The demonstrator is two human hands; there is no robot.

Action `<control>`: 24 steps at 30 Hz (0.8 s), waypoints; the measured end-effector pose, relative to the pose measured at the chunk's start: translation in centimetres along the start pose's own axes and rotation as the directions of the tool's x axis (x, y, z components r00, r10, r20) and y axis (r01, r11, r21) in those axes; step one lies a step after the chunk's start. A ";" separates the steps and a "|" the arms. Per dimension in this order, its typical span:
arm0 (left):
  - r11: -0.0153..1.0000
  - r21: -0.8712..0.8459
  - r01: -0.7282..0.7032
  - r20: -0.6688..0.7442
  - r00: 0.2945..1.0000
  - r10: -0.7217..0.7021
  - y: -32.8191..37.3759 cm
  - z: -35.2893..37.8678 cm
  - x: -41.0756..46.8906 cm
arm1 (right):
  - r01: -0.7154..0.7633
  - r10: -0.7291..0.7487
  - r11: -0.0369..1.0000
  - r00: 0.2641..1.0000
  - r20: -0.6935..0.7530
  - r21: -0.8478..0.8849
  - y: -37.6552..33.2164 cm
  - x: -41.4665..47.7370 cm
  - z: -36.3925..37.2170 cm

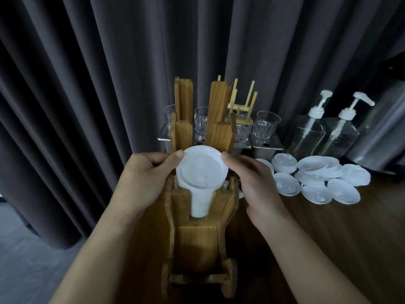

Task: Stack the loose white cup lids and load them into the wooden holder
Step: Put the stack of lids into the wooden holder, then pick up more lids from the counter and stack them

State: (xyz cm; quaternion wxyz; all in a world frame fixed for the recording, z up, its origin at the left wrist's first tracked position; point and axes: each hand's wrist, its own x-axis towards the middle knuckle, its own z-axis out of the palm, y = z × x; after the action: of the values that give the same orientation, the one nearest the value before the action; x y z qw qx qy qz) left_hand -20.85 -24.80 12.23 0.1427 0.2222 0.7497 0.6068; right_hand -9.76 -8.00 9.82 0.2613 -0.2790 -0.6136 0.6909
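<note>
White lid stack point(200, 172) sits in the near slot of the tall wooden holder point(198, 240), top lid flat side up and tilted toward camera, lower lids showing through the front gap. Loose white lids point(317, 181) lie scattered and overlapping on the counter point(328, 227), right of the holder.

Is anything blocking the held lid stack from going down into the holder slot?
Nothing visible blocks it. The lid stack, held between left hand and right hand, sits at the top of the holder slot, its lower end already between the wooden sides. The slot beneath looks open, though dim.
</note>
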 end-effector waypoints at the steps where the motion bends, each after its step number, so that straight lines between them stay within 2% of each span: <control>1: 1.000 0.012 -0.008 -0.005 1.000 0.008 0.0 0.0 0.0 | 0.014 -0.014 1.000 1.000 0.006 -0.011 -0.1 -0.1 -0.1; 7: 0.980 0.158 -0.118 -0.066 0.989 0.130 0.2 -0.1 -0.7 | 0.070 -0.070 0.997 0.998 0.004 -0.034 -0.4 -0.3 -0.3; 11: 0.954 0.205 -0.217 -0.207 0.943 0.259 1.2 -0.1 -1.7 | 0.137 -0.137 0.990 0.991 -0.004 -0.020 -0.6 -1.0 -0.9; 13: 0.941 0.203 -0.271 -0.228 0.921 0.315 2.2 0.2 -2.4 | 0.181 -0.181 0.983 0.983 -0.004 -0.004 -0.9 -1.4 -1.5; 16: 0.930 0.157 -0.331 -0.189 0.915 0.357 3.9 1.7 -3.5 | 0.260 -0.260 0.966 0.966 0.006 -0.004 -1.7 -2.0 -2.8; 20: 0.909 0.138 -0.392 -0.056 0.914 0.403 5.3 5.4 -4.8 | 0.348 -0.348 0.937 0.937 0.000 -0.042 -2.4 -2.7 -5.6; 24: 0.902 0.124 -0.414 0.048 0.910 0.411 5.5 10.4 -5.9 | 0.330 -0.331 0.944 0.940 -0.087 -0.022 -2.3 -3.0 -10.0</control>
State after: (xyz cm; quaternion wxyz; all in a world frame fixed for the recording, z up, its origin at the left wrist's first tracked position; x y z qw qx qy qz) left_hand -9.84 -18.10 14.89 0.0038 0.3908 0.7225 0.5704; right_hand -0.49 -2.85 11.41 0.3998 -0.2036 -0.6420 0.6218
